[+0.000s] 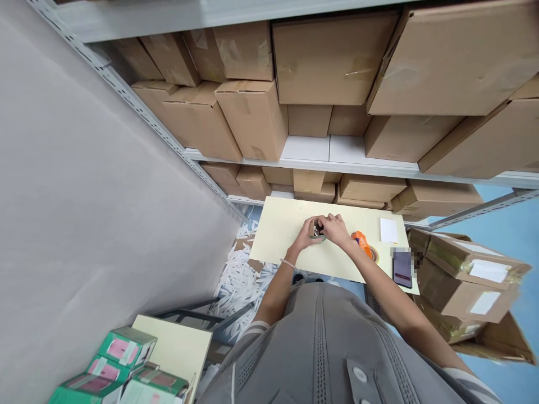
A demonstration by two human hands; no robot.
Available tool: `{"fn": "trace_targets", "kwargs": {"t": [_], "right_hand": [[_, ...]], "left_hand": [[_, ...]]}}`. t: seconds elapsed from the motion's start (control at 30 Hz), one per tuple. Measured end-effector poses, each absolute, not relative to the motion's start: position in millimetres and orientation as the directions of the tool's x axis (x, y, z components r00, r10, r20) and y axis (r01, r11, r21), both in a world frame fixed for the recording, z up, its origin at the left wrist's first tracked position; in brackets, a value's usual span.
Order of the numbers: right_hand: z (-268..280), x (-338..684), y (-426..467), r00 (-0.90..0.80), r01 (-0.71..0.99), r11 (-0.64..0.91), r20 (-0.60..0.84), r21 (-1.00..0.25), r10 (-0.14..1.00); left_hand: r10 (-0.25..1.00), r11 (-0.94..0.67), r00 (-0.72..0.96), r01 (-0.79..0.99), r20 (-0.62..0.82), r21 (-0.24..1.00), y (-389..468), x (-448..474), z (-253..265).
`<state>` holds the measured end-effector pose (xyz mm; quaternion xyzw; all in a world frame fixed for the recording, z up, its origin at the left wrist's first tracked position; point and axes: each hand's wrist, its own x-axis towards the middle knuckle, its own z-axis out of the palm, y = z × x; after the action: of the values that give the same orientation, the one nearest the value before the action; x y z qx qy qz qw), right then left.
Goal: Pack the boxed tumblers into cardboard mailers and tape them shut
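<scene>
Over the cream-coloured table, my left hand is wrapped around the side of a small box. The box has a brown edge, a bit of green low down and something dark and shiny at its top. My right hand meets it from the other side, fingers bent over its upper opening. Those fingertips partly cover the contents, so I cannot make out what is inside. Just right of my right hand lies an orange tape dispenser with a roll of tape.
A white notepad and a phone lie at the table's right end. Shelves of cardboard boxes rise behind. More cartons are stacked at right. Paper strips cover the floor at left, near green boxes.
</scene>
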<state>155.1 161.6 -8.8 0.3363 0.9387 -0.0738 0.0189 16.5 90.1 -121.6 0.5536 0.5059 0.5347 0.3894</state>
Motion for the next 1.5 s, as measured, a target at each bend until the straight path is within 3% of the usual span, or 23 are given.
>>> {"fn": "trace_targets", "kwargs": {"t": [0.1,0.23,0.33,0.5,0.83,1.0,1.2,1.37,1.5], "right_hand": [[-13,161,165,-0.81,0.576,0.787,-0.025,-0.22,0.586],[-20,176,170,-0.745,0.577,0.711,0.097,-0.402,0.66],[-25,182,171,-0.74,0.57,0.692,0.089,-0.442,0.667],[-29,170,165,-0.785,0.569,0.746,0.041,-0.347,0.618],[-34,140,134,-0.707,0.707,0.707,-0.016,-0.012,0.707],[-44,120,137,-0.703,0.691,0.715,-0.131,0.108,0.699],[-48,115,154,-0.774,0.611,0.786,-0.134,0.099,0.619],[-38,130,150,-0.701,0.681,0.729,-0.222,0.075,0.678],[-26,140,145,-0.702,0.691,0.722,-0.263,-0.029,0.662]], "left_hand": [[0.975,-0.165,-0.127,0.125,0.181,0.978,89,16,-126],[0.975,-0.146,-0.154,0.111,0.162,0.983,86,12,-124],[0.98,-0.146,-0.12,0.101,0.158,0.984,84,12,-122],[0.982,-0.125,-0.124,0.133,0.142,0.983,83,14,-133],[0.986,-0.053,-0.143,0.204,0.083,0.978,77,12,-155],[0.993,-0.023,-0.105,0.25,0.051,0.968,76,18,-153],[0.986,0.005,-0.162,0.236,0.035,0.972,73,18,-152],[0.99,-0.033,-0.132,0.17,0.056,0.985,71,10,-152],[0.995,-0.027,-0.09,0.152,0.041,0.988,66,10,-135]]}}
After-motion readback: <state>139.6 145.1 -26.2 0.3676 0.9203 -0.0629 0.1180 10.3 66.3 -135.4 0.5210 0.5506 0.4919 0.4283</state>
